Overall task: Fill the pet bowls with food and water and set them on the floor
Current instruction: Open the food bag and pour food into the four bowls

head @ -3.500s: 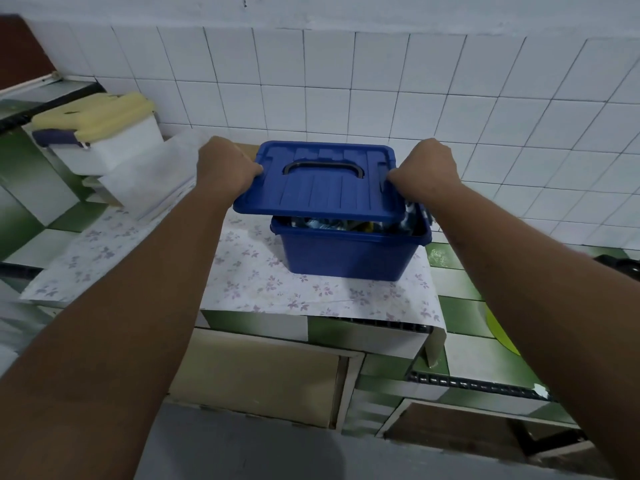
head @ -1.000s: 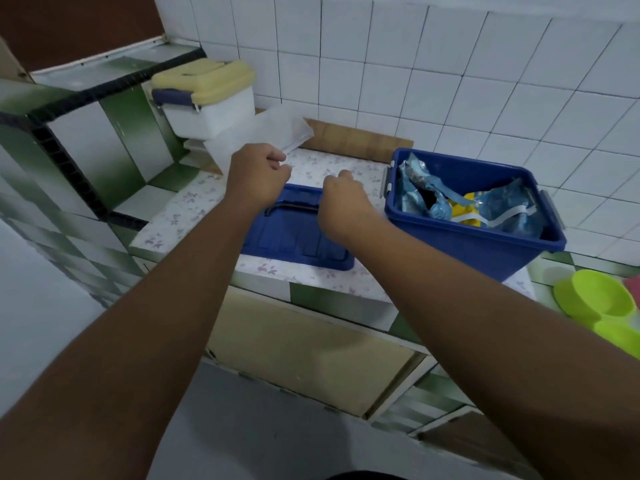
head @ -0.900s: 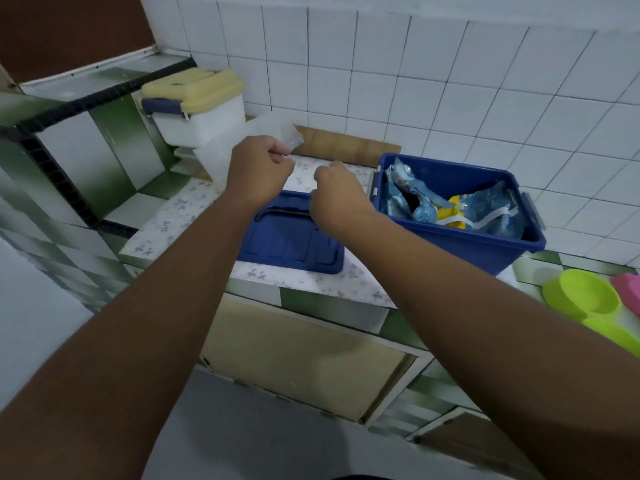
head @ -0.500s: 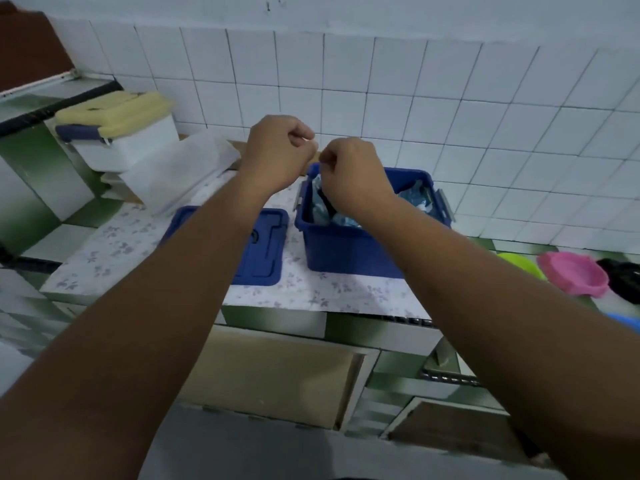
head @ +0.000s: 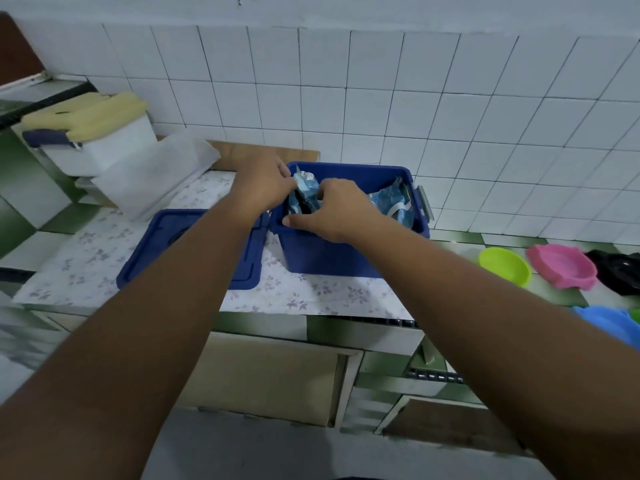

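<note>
Left hand [head: 265, 183] and right hand [head: 334, 211], fingers curled, grip a crinkled blue foil pouch [head: 306, 188] inside the open blue plastic bin [head: 346, 252], likely to extract food. Round green plastic bowl [head: 505, 266] and pink plastic bowl [head: 562, 266] stand right of it.

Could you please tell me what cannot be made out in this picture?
Head view:
Blue bin contents: mostly hidden by left hand and right hand gripping a blue packet.
Packet print: too blurred.
Blue bowl: cut by right edge.
Black object: dark, likewise cut.
</note>
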`<state>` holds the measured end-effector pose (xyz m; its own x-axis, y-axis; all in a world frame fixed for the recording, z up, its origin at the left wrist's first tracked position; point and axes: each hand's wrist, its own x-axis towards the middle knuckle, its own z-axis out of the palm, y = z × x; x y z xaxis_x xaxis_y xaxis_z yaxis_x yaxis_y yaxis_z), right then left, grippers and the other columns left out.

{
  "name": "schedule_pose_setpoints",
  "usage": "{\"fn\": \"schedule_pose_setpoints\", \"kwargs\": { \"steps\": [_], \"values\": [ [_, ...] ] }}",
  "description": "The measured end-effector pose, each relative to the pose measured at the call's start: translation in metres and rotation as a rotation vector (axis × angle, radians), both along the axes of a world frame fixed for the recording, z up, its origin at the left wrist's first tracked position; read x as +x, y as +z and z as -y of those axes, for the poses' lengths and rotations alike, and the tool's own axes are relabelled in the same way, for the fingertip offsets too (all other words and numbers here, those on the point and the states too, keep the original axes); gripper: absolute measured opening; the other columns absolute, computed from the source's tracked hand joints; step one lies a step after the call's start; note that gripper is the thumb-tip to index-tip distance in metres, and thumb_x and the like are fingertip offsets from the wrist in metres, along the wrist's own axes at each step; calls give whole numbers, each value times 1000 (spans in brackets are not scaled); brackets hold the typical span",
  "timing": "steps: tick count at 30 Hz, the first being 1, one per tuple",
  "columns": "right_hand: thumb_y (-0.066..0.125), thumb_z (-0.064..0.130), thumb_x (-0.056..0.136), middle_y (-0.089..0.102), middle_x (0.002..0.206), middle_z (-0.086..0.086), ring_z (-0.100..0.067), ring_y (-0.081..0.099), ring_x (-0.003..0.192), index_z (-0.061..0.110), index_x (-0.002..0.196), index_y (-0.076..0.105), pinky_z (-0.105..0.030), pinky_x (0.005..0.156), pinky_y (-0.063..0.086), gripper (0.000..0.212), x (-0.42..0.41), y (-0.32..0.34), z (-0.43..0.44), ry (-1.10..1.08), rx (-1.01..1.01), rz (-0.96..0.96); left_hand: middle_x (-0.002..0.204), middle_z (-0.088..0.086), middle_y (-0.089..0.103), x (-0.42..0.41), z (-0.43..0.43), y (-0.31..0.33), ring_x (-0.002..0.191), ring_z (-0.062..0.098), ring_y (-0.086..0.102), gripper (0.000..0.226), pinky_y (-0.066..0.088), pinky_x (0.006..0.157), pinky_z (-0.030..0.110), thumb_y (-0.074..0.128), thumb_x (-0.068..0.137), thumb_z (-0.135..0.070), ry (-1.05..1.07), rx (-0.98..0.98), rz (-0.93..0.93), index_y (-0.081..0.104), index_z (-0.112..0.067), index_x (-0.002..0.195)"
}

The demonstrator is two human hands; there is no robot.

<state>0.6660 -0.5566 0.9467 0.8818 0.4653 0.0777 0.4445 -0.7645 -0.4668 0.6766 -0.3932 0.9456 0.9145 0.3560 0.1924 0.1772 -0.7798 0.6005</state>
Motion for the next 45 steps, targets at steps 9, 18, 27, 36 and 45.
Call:
{"fn": "schedule_pose_setpoints", "kwargs": {
  "steps": [9, 18, 27, 36, 45],
  "values": [
    [68, 28, 86, 45, 77, 0, -14, 45, 61, 18, 77, 39, -27, 47, 32, 32, 8, -4, -6, -79, -101, 12, 84, 12, 75, 0, 1, -1, 64, 13, 59, 16, 48, 55, 25, 67, 92, -12, 0, -3, 3, 80, -7, 85],
    [63, 7, 89, 50, 96, -9, -24, 54, 77, 11, 93, 45, -32, 66, 45, 19, 3, 2, -10, -126, -112, 38, 87, 13, 76, -5, 0, -1, 83, 28, 72, 18, 59, 70, 38, 66, 94, -14, -11, -8, 24, 79, -5, 86],
    [54, 4, 93, 65, 109, -13, -30, 65, 93, 5, 115, 68, -36, 80, 57, 26, 7, 18, -4, -187, 78, 30, 96, 7, 77, -8, 0, 1, 91, 24, 71, 16, 61, 85, 42, 68, 95, -20, -8, -24, 19, 80, -9, 93],
    [64, 1, 91, 68, 102, -10, -25, 69, 85, 11, 109, 71, -36, 75, 61, 22, 21, 46, 8, -200, 324, 74, 98, 13, 77, -6, 0, 2, 84, 23, 68, 26, 55, 78, 34, 62, 101, -24, 12, -79, 7, 79, -5, 97],
    [58, 6, 97, 61, 93, 0, -3, 56, 69, 21, 88, 60, -8, 54, 44, 17, 23, 67, 28, -152, 510, 229, 66, 4, 59, 0, 5, -3, 61, 14, 54, 44, 40, 60, 26, 53, 103, -39, 15, -294, 144, 58, -13, 67]
  ]
}}
